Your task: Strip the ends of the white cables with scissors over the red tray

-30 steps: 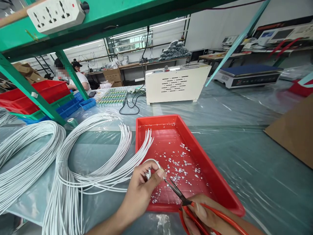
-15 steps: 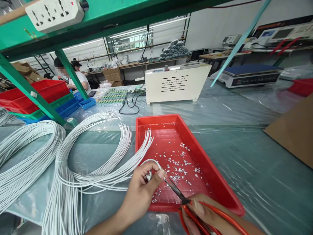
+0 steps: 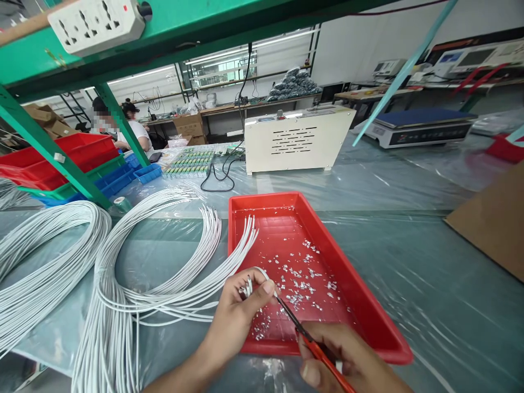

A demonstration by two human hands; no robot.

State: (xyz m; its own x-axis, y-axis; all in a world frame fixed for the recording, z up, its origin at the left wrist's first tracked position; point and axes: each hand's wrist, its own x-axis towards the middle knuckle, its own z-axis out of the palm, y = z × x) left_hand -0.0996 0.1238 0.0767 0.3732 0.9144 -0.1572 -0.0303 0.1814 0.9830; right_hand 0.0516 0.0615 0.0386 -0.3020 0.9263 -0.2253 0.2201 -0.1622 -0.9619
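My left hand [image 3: 243,305] pinches the end of a white cable [image 3: 261,271] between thumb and forefinger; a few more cable ends show inside its curled fingers. My right hand [image 3: 335,352] is closed round the orange handles of slim-nosed pliers [image 3: 295,321]. Their dark tips meet the cable end just beyond my left thumb; whether the jaws grip it is too small to tell. Both hands are over the near part of a red tray [image 3: 368,305], where small silvery scraps [image 3: 301,286] lie scattered. A bundle of white cables [image 3: 110,305] runs from the left, some ends hanging over the tray.
Another cable coil [image 3: 45,262] lies at far left. Behind the tray stand a cream metal box [image 3: 298,141] and a scale [image 3: 417,128]. Stacked bins [image 3: 61,155] stand at back left, under a green frame [image 3: 172,35]. A cardboard piece [image 3: 491,218] is at right. Two people sit in the background.
The pliers have turned in my right hand, so they now show edge-on with the handles close together. My right hand has rolled over them. My left hand has barely moved.
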